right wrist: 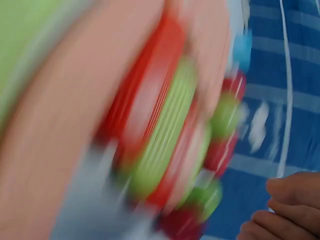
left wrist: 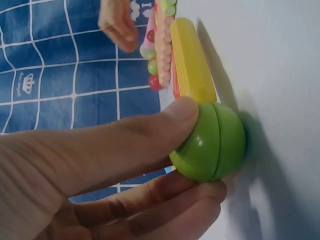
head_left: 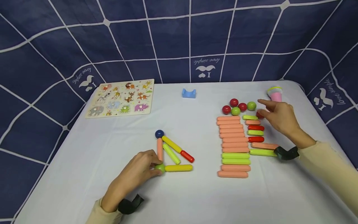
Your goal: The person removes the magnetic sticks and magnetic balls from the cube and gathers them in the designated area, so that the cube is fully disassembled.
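My left hand pinches a green ball between thumb and fingers, low over the white table. A yellow stick joins the ball on the right. A pink stick runs from the ball up to a dark blue ball. From that blue ball slants another yellow stick, with a red stick at its end. A light green stick lies between. My right hand hovers by a red ball, thumb and index finger apart, holding nothing visible. The right wrist view is blurred.
Several pink sticks and green sticks lie in rows at right, with red balls and green balls behind. A pink toy microphone, blue holder and animal puzzle board stand farther back.
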Motion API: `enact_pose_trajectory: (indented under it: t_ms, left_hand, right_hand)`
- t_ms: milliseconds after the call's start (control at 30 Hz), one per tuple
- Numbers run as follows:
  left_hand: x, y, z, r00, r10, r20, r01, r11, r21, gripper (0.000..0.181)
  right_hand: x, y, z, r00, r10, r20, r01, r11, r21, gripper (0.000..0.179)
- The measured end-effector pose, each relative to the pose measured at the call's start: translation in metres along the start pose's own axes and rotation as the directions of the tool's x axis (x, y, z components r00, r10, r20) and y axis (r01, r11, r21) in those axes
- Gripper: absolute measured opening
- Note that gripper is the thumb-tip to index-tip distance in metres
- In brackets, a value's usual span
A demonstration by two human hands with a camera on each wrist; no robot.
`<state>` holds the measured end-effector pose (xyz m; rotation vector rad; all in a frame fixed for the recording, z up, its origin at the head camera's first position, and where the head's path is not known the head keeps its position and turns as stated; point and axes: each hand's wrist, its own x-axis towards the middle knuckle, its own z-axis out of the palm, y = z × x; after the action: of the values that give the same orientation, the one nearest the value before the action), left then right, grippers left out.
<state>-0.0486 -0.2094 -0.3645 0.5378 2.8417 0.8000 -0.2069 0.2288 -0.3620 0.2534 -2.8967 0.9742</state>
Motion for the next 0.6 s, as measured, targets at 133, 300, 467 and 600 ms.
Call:
enact_pose_trajectory:
  t_ms: [133,300,467,600]
  left_hand:
    - [-0.001,0.002,0.002,0.999,-0.007,-0.043,0.007,1.0,-0.003,0.026]
    - [-0.003,0.002,0.003,0.994,-0.015,-0.11,0.016,1.0,0.011,0.025]
    - [-0.003,0.003,0.004,0.994,0.004,-0.111,-0.001,1.0,0.024,0.025]
    - [-0.002,0.005,0.005,0.995,0.013,-0.102,-0.011,1.0,0.016,0.023]
  right_hand:
    - [-0.028,-0.054,0.024,0.977,-0.192,0.096,0.183,0.979,0.09,0.039]
    - [-0.064,-0.114,0.076,0.865,-0.348,0.36,0.292,0.935,0.202,0.038]
    - [-0.083,-0.146,0.113,0.8,-0.451,0.396,0.401,0.893,0.207,0.035]
    - [-0.092,-0.161,0.126,0.76,-0.537,0.366,0.513,0.841,0.171,0.027]
